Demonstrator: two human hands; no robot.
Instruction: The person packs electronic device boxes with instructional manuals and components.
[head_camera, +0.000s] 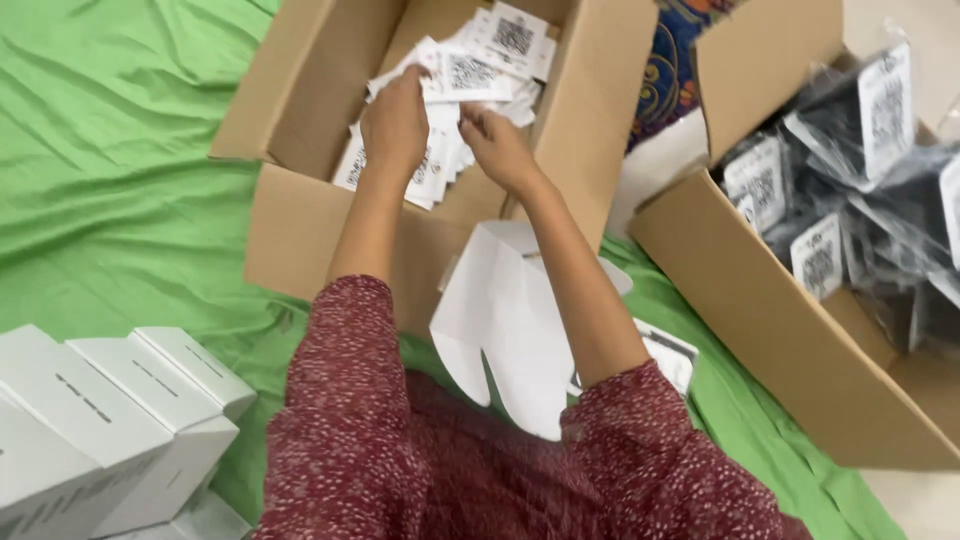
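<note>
You are kneeling over a green sheet (120, 180) and reaching into an open cardboard box (300, 225) – both hands are working the pile of white printed cards (470, 75) inside. Your left hand (395, 125) is pinching cards; your right hand (497, 145) is closing its fingers on others just beside it.

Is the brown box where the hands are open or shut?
Open. The brown box's flaps stand up and apart, and both hands, left and right, reach inside onto the white cards.
</note>
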